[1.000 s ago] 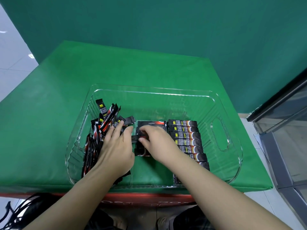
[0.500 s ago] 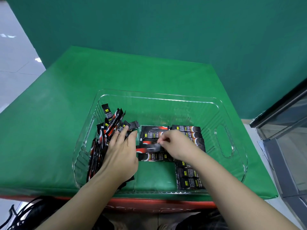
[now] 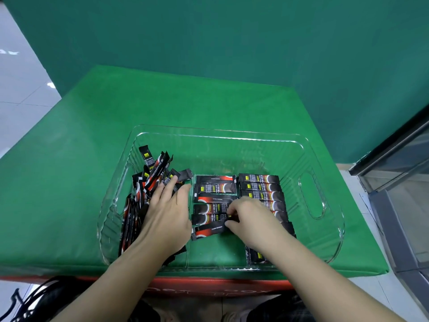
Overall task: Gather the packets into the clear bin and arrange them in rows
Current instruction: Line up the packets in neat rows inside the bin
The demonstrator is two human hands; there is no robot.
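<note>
A clear bin (image 3: pixel 218 133) sits on the green table and holds several black-and-red stick packets. A loose pile of packets (image 3: pixel 148 180) leans against its left wall, and my left hand (image 3: pixel 168 214) lies flat on that pile with straight fingers. A middle row of packets (image 3: pixel 214 192) and a right row of packets (image 3: pixel 260 187) lie flat side by side. My right hand (image 3: pixel 250 219) pinches the right end of one packet (image 3: pixel 207 230), which lies tilted at the near end of the middle row. My right forearm hides part of the right row.
The green table (image 3: pixel 69 182) extends left of and behind the bin. A teal wall (image 3: pixel 232 43) stands behind it. A glass-fronted cabinet (image 3: pixel 404 182) stands to the right. A red box edge (image 3: pixel 209 285) shows under the table's near edge.
My right hand has drawn a packet toward me, to the near end of the middle row, which now holds more packets. My left hand has stayed on the pile.
</note>
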